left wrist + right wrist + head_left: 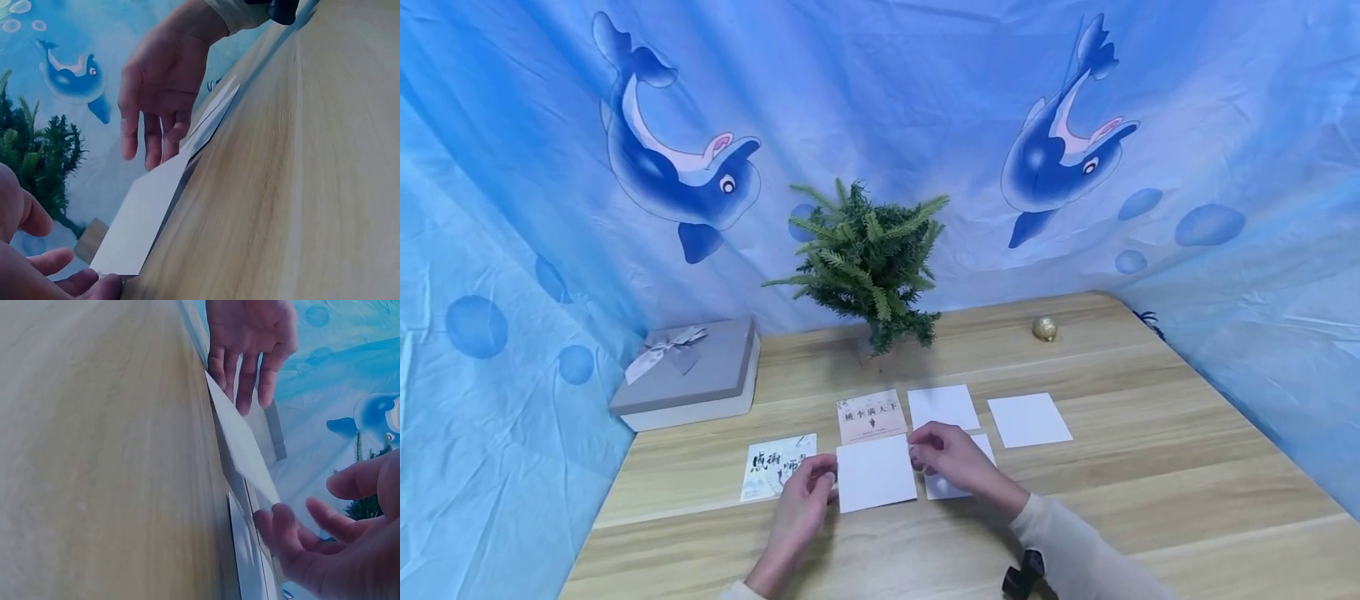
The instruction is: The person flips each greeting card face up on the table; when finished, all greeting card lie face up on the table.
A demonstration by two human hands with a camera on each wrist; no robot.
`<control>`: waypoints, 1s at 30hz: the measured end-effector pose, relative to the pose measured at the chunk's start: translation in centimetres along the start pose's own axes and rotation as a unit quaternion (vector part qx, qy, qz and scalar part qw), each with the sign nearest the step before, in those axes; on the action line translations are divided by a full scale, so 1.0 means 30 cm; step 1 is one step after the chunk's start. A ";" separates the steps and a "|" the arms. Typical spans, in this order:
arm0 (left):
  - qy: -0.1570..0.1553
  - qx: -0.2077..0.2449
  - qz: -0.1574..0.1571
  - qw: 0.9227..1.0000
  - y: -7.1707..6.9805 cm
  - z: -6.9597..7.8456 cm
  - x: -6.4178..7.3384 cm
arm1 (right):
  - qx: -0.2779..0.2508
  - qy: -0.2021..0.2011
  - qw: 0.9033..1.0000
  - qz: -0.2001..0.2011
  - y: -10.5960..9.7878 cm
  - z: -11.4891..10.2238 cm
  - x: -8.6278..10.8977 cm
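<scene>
A square white card (877,473), blank side up, is held at its two sides between both hands, tilted and raised at least partly off the table in the right wrist view. My left hand (805,504) pinches its left edge with the fingertips. On the opposite edge, the fingertips of my right hand (953,458) pinch a corner, other fingers spread away. Behind lies a pinkish printed card (871,415) with dark characters. To the left is a pale card (767,475) with brush lettering. One blank white card (946,488) lies partly hidden under the right hand.
Two more blank white cards, one behind (943,407) and one farther right (1030,420), lie on the wooden table (1150,492). A grey box (688,371) with a ribbon bow stands back left. Behind the cards are a small green tree (872,258) and a gold ball (1045,328).
</scene>
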State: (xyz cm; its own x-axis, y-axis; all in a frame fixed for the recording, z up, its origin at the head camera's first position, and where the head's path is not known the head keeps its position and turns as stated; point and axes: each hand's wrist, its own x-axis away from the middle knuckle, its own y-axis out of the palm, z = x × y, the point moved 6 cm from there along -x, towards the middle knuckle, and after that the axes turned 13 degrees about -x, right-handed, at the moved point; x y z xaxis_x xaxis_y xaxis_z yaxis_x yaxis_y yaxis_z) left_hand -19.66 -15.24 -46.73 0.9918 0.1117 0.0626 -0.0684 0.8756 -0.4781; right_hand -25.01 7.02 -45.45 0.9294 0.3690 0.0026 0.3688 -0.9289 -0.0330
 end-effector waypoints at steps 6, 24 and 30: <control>0.004 0.024 -0.005 1.000 0.004 -0.006 -0.007 | 0.046 -0.045 0.998 0.012 -0.007 0.002 -0.014; 0.004 0.059 0.018 0.998 -0.026 0.007 -0.009 | 0.126 -0.156 0.977 0.067 -0.023 -0.024 -0.010; 0.007 0.053 0.019 0.998 -0.032 0.011 -0.005 | 0.135 -0.140 0.978 0.074 -0.027 -0.021 -0.014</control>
State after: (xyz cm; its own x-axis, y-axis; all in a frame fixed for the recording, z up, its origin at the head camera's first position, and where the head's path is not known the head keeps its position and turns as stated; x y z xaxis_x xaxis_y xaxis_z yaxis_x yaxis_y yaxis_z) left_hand -19.78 -15.94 -45.98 0.9897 0.1394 0.0333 -0.1160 0.9157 -0.3847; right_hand -25.69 7.60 -44.81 0.9190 0.2607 -0.2956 0.1796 -0.9446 -0.2749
